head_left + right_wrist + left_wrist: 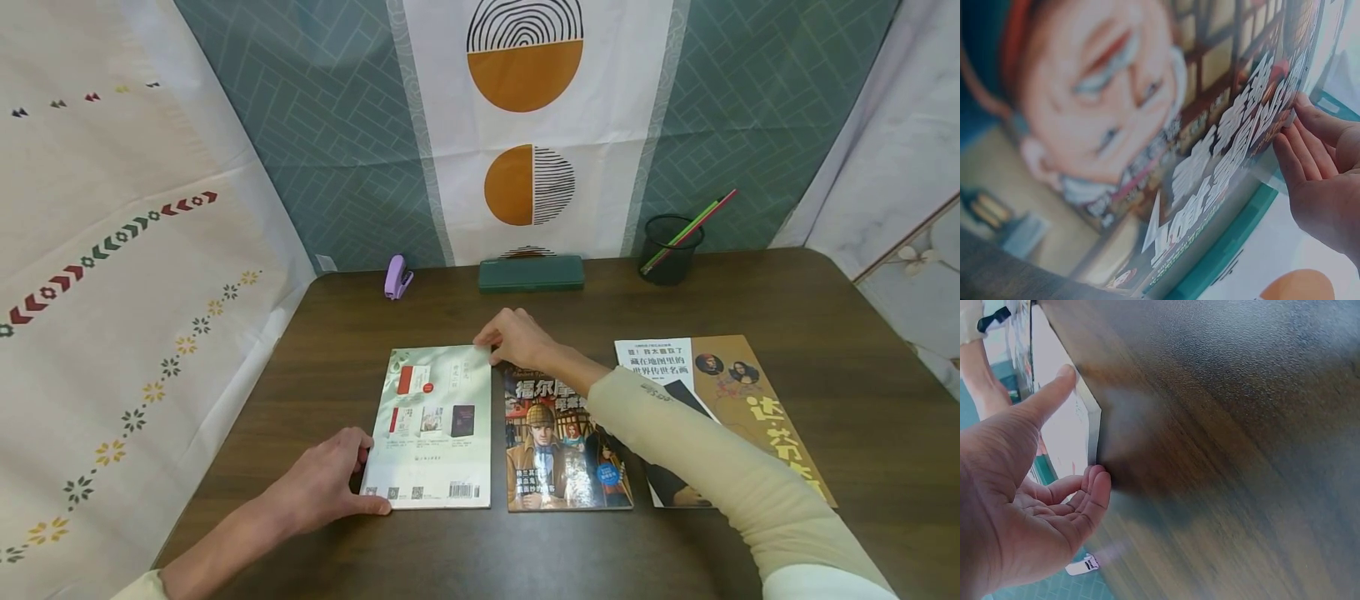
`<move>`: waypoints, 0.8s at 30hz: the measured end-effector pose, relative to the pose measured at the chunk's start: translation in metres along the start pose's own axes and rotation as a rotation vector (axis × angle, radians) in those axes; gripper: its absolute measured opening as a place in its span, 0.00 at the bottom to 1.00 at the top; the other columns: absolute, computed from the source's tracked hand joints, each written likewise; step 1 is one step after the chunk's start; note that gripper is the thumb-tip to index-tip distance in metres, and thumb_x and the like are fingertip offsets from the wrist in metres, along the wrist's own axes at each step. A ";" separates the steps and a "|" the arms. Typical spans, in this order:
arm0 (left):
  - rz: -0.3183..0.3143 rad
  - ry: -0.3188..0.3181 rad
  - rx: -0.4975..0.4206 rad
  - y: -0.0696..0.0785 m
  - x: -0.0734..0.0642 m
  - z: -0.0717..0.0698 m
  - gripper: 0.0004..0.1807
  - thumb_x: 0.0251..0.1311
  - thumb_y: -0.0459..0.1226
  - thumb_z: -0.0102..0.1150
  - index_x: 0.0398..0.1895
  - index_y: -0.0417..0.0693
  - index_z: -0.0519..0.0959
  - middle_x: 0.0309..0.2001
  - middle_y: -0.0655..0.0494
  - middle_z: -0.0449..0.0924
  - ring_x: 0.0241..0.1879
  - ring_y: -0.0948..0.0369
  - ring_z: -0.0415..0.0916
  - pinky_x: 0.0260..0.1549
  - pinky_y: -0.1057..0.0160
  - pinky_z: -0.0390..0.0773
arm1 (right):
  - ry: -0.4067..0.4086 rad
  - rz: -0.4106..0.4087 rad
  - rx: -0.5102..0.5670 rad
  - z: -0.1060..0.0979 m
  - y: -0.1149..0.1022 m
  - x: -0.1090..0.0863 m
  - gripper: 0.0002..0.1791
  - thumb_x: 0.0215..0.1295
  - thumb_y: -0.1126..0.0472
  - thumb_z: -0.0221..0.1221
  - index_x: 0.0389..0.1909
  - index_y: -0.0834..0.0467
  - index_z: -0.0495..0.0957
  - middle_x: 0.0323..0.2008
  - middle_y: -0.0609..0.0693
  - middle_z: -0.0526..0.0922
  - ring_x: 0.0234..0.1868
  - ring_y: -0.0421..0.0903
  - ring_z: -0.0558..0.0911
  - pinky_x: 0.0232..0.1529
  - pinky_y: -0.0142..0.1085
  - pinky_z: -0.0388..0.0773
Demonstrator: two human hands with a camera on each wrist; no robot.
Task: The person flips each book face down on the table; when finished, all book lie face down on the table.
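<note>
A pale green book [435, 467] lies back cover up, its barcode near the lower right corner. My left hand [330, 479] grips its lower left corner; the left wrist view shows the thumb [1054, 394] on the cover and fingers curled against the edge. With its fingertips, my right hand [521, 340] pinches the book's upper right corner. Right beside lies a dark comic-style book [562, 467] showing a person in a checked cap, partly covered by my right wrist. Its glossy cover [1110, 100] fills much of the right wrist view, close and blurred.
Two overlapping books, one white [652, 354] and one tan [720, 400], lie right, partly under my sleeve. Along the back stand a purple stapler [397, 277], a green case [531, 275] and a black mesh cup [667, 262] with pencils. Cloth hangs behind the brown table [322, 367].
</note>
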State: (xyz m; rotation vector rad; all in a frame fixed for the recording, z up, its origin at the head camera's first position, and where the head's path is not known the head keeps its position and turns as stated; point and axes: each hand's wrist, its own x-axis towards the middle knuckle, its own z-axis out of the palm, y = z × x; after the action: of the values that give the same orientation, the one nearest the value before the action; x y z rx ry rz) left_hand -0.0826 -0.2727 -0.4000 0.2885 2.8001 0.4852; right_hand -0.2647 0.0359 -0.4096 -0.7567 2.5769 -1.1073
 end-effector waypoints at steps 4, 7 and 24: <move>0.019 0.009 0.016 0.001 0.000 0.001 0.44 0.39 0.56 0.89 0.52 0.44 0.74 0.43 0.60 0.76 0.39 0.63 0.72 0.40 0.59 0.76 | 0.000 0.005 0.009 0.000 0.000 -0.002 0.21 0.62 0.73 0.72 0.57 0.62 0.88 0.55 0.54 0.89 0.59 0.52 0.86 0.57 0.44 0.84; 0.029 0.017 0.019 0.002 -0.001 0.002 0.43 0.38 0.55 0.89 0.51 0.44 0.74 0.42 0.60 0.75 0.38 0.64 0.72 0.39 0.60 0.76 | 0.003 0.006 0.007 0.000 0.001 -0.004 0.21 0.62 0.73 0.73 0.57 0.62 0.88 0.55 0.54 0.89 0.59 0.52 0.86 0.57 0.44 0.84; 0.051 -0.025 0.023 -0.010 0.022 -0.031 0.39 0.49 0.60 0.82 0.55 0.44 0.81 0.44 0.56 0.82 0.43 0.58 0.79 0.45 0.52 0.82 | -0.073 -0.024 -0.019 -0.029 0.015 -0.022 0.29 0.73 0.67 0.66 0.72 0.66 0.74 0.70 0.59 0.78 0.71 0.58 0.77 0.68 0.48 0.76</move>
State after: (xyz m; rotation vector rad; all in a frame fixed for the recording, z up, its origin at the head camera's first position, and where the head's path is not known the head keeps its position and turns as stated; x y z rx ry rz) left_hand -0.1143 -0.2862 -0.3807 0.3692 2.7810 0.4581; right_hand -0.2634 0.0736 -0.4005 -0.8188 2.5274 -1.0429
